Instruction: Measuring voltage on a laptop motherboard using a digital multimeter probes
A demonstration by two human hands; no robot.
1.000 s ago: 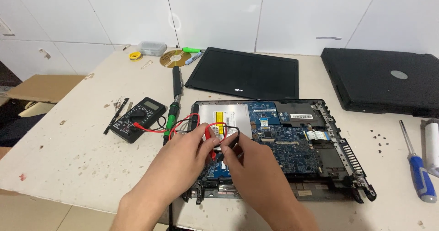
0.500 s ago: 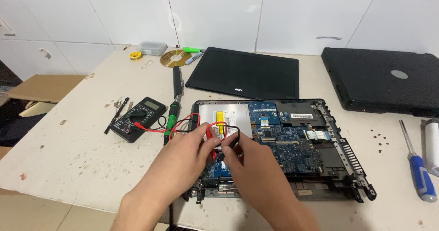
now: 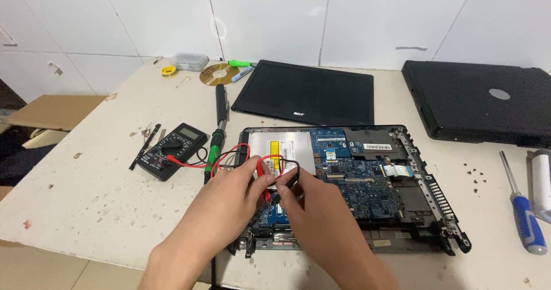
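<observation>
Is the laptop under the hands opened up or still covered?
Opened up: the laptop base lies with its blue circuit board and silver drive exposed.

Both hands: L (image 3: pixel 229 201) red probe (image 3: pixel 265 172), R (image 3: pixel 313 207) black probe (image 3: pixel 290 181), on laptop board (image 3: pixel 367 189).

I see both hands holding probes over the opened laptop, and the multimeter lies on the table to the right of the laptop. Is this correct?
Not quite. The head view shows the multimeter lying left of the opened laptop, not right. The left hand and right hand do hold probes over it.
</observation>
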